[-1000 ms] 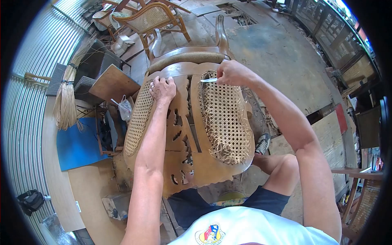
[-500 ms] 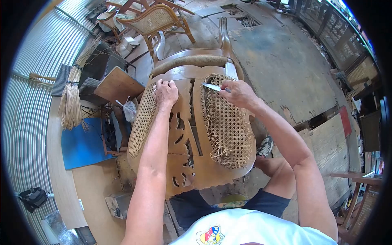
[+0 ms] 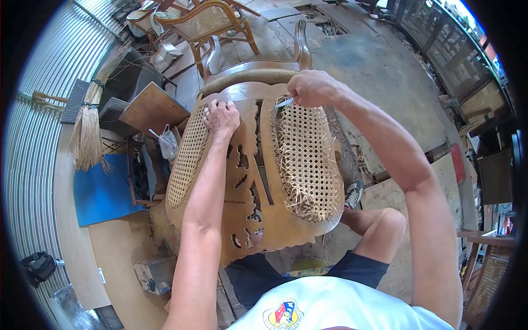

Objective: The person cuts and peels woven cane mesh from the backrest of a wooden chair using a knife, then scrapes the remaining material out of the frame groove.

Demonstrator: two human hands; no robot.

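A carved wooden chair back lies in front of me, with woven cane panels on both sides. My left hand rests on the frame beside the left cane panel, fingers bent over its inner edge, holding nothing. In my right hand is a knife, its blade against the upper edge of the right cane panel. Frayed cane ends stick out along that panel's left and lower edges. The knife's handle is hidden in my fist.
Behind stands a rattan chair. To the left are a cane bundle, a wooden board, a plastic bag and a blue sheet. Another chair is at the lower right.
My right hand moved down with the knife, then back up to the panel's top edge, the blade now tilted differently. My left hand has stayed at about the same place on the frame.
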